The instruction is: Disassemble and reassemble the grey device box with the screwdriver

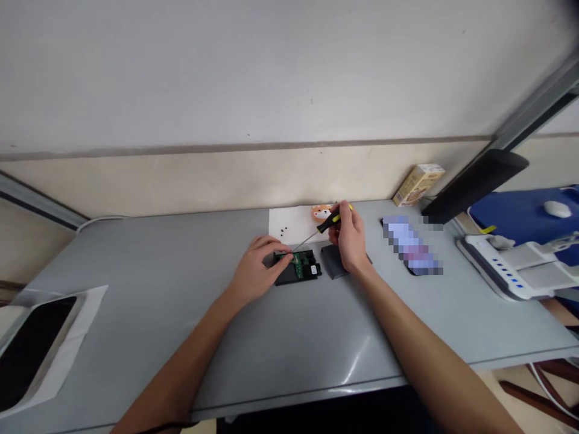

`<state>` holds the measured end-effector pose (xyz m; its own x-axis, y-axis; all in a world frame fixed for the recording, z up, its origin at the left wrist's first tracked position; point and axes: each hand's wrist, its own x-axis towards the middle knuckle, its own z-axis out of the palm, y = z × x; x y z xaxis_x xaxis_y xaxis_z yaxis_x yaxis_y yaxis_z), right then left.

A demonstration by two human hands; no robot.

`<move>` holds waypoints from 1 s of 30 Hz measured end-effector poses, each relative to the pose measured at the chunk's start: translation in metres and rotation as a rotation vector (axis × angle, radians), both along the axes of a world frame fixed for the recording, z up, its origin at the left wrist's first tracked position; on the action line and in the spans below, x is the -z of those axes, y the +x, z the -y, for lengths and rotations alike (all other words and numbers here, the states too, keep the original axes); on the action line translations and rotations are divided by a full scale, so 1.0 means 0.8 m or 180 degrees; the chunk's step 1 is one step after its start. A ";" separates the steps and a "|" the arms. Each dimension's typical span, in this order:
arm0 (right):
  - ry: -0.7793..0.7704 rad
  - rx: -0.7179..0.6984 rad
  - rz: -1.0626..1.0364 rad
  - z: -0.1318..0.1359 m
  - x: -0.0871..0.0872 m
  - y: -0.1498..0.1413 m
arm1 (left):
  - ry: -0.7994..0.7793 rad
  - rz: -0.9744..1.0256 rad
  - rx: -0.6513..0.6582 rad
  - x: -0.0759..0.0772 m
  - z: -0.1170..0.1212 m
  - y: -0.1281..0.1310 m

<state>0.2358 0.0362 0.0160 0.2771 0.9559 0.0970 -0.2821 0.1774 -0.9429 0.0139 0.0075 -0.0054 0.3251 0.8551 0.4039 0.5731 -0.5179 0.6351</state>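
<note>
My right hand (350, 238) grips a black-and-yellow screwdriver (328, 222), its thin shaft slanting down to the left. The tip meets the upper edge of an opened black electronic device (297, 271) with a green circuit board showing. At that same spot, the thumb and fingers of my left hand (256, 268) are pinched together; anything between them is too small to make out. Partly under my right hand lies a flat dark grey panel (333, 262). Several tiny dark screws (283, 231) rest on white paper (296, 218) behind the device.
An orange-and-white bear-faced item (321, 212) sits on the paper. To the right are a phone (409, 244), a yellowish carton (418, 184), a black upright object (474, 187) and a white power strip (506, 268). A black-topped object (36, 349) lies at left. The wall borders the desk.
</note>
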 end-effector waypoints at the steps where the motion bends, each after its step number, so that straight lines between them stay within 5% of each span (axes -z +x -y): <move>1: -0.0002 -0.0007 -0.0011 0.000 0.000 0.000 | 0.0004 -0.0003 -0.0009 0.001 0.000 0.000; 30: 0.0053 -0.0019 -0.0055 0.002 -0.004 -0.002 | 0.0013 0.0072 0.0194 -0.004 -0.001 -0.006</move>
